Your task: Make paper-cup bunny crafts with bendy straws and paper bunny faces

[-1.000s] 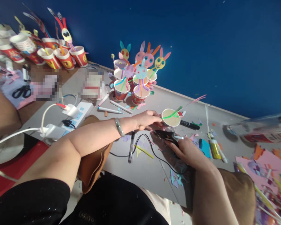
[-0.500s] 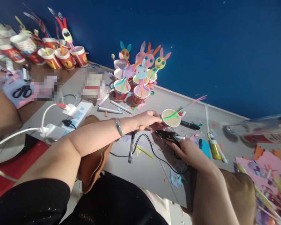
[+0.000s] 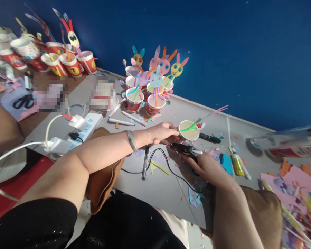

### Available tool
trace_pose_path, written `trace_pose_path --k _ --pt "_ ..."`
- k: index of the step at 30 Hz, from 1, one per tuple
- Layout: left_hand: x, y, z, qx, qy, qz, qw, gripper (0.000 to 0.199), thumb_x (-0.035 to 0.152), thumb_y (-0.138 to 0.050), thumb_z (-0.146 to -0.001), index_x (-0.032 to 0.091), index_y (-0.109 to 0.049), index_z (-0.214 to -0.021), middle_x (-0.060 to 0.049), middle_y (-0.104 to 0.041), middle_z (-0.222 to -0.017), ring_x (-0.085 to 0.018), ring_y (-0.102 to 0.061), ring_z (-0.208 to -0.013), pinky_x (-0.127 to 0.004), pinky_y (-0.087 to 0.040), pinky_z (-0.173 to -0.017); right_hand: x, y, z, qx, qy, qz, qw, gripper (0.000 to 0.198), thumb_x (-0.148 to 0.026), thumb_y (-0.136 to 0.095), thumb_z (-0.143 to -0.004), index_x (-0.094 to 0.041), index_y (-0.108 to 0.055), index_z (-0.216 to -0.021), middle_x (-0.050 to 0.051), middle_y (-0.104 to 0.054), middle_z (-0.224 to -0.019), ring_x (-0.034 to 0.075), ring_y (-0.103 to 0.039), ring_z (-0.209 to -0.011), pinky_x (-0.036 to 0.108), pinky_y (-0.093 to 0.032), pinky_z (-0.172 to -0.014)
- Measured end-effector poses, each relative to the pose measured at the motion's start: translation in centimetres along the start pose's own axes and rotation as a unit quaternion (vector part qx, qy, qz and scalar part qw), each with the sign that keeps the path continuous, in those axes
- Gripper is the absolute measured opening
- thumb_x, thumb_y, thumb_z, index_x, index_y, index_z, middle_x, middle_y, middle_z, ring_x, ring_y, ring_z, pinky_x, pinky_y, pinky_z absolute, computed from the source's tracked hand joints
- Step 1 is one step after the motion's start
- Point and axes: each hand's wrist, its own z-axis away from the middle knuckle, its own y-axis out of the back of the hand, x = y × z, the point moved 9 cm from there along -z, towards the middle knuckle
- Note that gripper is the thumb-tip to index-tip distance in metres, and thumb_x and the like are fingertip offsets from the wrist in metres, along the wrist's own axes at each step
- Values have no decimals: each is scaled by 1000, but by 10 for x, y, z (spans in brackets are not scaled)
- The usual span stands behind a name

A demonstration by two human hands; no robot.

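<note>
My left hand (image 3: 163,133) is closed on the side of a paper cup (image 3: 188,130). Green straws (image 3: 195,125) lie across the cup's mouth, and thin pink strips (image 3: 219,111) stick out beyond its far side. In my right hand (image 3: 206,164) is a black hot glue gun (image 3: 182,148), its nozzle close to the cup's near lower side. A white glue stick (image 3: 197,152) pokes out of the gun's back. Whether the nozzle touches the cup is hidden. A black marker (image 3: 209,138) lies just right of the cup.
Finished paper-cup figures (image 3: 157,100) stand by the blue wall. On the left are a power strip (image 3: 89,126) and more red cups (image 3: 87,62). A black cord (image 3: 168,162), a pen (image 3: 145,162) and paper scraps (image 3: 195,197) lie near me. A clear bottle (image 3: 292,141) lies at right.
My right hand and the glue gun have shifted very slightly left. The cup and my left hand stay almost in place.
</note>
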Motion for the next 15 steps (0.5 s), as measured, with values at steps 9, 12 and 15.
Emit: trace_pose_path --k 9,12,15 --pt "4 -2 7 5 11 2 1000 12 14 -62 -90 18 -52 -84 0 -66 -76 -14 -68 -79 -28 -55 -74 2 22 25 -26 32 -132 990 43 -57 -52 -97 -21 -73 -84 5 -73 -72 22 -67 -66 31 -51 -60" --pt "6 -3 8 7 9 8 1000 12 13 -61 -89 18 -52 -83 -1 -66 -75 -16 -68 -83 -34 -56 -80 -1 23 42 -86 127 -202 967 46 -65 -59 -90 -22 -75 -100 8 -75 -83 23 -70 -73 33 -53 -64" --pt "6 -3 8 6 11 10 1000 13 12 -60 -88 18 -52 -82 -2 -65 -74 -18 -68 -86 -40 -56 -85 3 16 56 -131 170 -198 956 69 -85 -41 -84 -25 -72 -78 7 -63 -59 21 -62 -55 36 -50 -57"
